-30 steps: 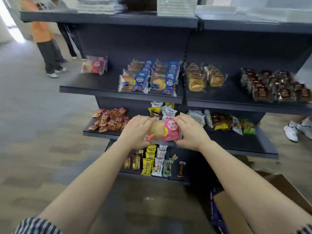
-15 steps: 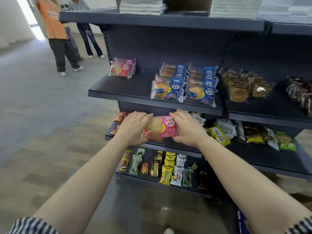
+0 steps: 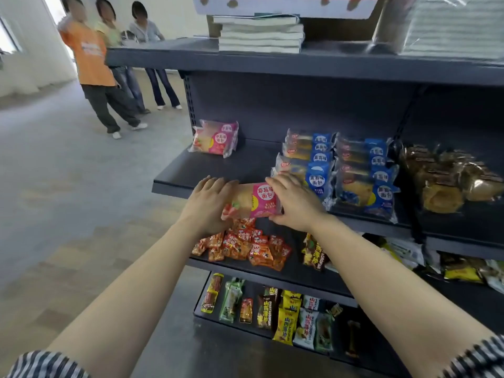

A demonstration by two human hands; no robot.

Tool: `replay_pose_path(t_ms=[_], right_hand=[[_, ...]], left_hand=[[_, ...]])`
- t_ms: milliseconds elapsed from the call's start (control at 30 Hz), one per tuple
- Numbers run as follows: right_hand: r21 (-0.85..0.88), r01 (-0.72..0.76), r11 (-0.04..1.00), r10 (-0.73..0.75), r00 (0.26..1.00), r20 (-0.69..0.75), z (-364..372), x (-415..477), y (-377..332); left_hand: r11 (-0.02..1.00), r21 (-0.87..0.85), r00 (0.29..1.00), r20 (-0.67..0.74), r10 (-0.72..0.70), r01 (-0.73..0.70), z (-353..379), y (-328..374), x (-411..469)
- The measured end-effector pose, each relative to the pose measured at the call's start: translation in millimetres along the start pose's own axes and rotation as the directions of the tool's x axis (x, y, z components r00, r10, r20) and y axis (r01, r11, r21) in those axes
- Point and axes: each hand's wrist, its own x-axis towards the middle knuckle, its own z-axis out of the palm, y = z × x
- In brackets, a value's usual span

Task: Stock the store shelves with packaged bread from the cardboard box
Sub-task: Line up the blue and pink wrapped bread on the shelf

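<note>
Where the hands meet: a pink strawberry bread pack (image 3: 256, 200) is held between them, lying left to right, its printed pink end to the right and its clear end, showing the bread, to the left.
Left hand (image 3: 210, 203): holds the pack's left end, fingers laid over the top; the thumb is hidden.
Right hand (image 3: 294, 203): grips the pack's right end, fingers curved over the upper edge and the thumb under the lower edge.
Pack's place: at the front edge of the dark middle shelf (image 3: 207, 170), before its bare left part; whether it touches the shelf cannot be told.
Middle shelf: a second pink bread pack (image 3: 215, 140) sits at the back left near the rear panel. Blue bread packs (image 3: 335, 165) lie in two rows just right of the right hand, and brown bread packs (image 3: 447, 181) in clear wrappers lie farther right.
Shelf below: red snack packets (image 3: 245, 246) are heaped under the held pack.
Bottom shelf: mixed snack packets (image 3: 286, 315) in a row.
Top shelf: a stack of books (image 3: 260, 34).
Aisle: three people (image 3: 92, 64) stand far left on the grey floor.
Sleeves: striped sleeves (image 3: 41, 364) show at both lower corners.
</note>
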Motion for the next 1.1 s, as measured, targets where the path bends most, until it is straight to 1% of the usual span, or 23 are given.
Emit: replay_pose_path(t_ms=[133,233,367,467,767,867,967,1100], right_hand=[[-0.084,0.068,0.994,-0.071,0.997,-0.032,0.2,38.3,3.1],[-0.101,0.062,0.993,-0.064,0.998,-0.009,3.7,63.3,-0.2],[-0.081,0.046,0.996,-0.045,0.999,0.018,17.9,94.1,-6.0],[-0.058,0.014,0.998,-0.013,1.000,0.016,30.5,115.6,-13.6],[-0.103,-0.079,0.992,0.079,0.997,-0.005,53.2,195.1,-42.7],[-0.118,-0.121,0.986,0.120,0.993,-0.019,59.8,219.1,-48.1],[-0.127,-0.161,0.979,0.160,0.987,-0.023,66.6,240.2,-51.3],[-0.122,-0.196,0.973,0.192,0.980,-0.040,73.6,259.4,-52.4]], left_hand=[[1.000,0.003,1.000,-0.010,-0.010,0.010,8.0,-29.5,22.5],[1.000,0.030,0.999,-0.034,0.000,0.001,15.1,-52.1,36.7],[1.000,0.002,1.000,-0.019,0.005,-0.005,26.7,-84.7,55.5],[0.999,-0.010,0.999,-0.017,0.038,-0.038,37.3,-110.5,68.5],[0.992,-0.050,0.993,-0.044,0.113,-0.115,62.4,-196.7,115.4],[0.986,-0.072,0.989,-0.017,0.149,-0.150,67.7,-223.4,130.2],[0.982,-0.104,0.987,-0.003,0.161,-0.160,73.3,-241.2,143.5],[0.977,-0.116,0.983,-0.044,0.176,-0.180,84.0,-254.8,161.1]])
